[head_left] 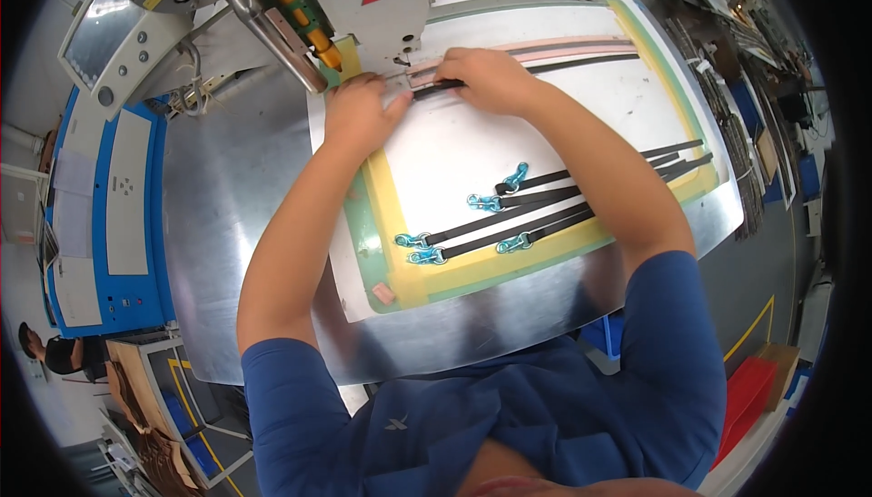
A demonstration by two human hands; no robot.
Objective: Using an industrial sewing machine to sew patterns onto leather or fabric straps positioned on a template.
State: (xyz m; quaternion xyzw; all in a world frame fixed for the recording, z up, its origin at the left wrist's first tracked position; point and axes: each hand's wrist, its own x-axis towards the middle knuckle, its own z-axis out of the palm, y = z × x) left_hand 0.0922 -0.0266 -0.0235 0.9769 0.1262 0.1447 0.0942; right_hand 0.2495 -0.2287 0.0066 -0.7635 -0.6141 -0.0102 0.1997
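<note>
The right hand's (486, 81) fingers clamp a black strap (434, 90) near the white board's (436, 147) far edge. The left hand (361, 114) rests by the far left corner — grip unclear. Teal-clipped straps (463, 227) lie toward the near edge.

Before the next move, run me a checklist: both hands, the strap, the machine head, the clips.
1. Right hand at the black strap: ok.
2. Left hand by that strap's end: ok.
3. Hands well away from the machine head: not ok; both are close to it.
4. Strap flat along its length: cannot tell; the right hand covers part.
5. Teal clips apart from both hands: ok.
</note>
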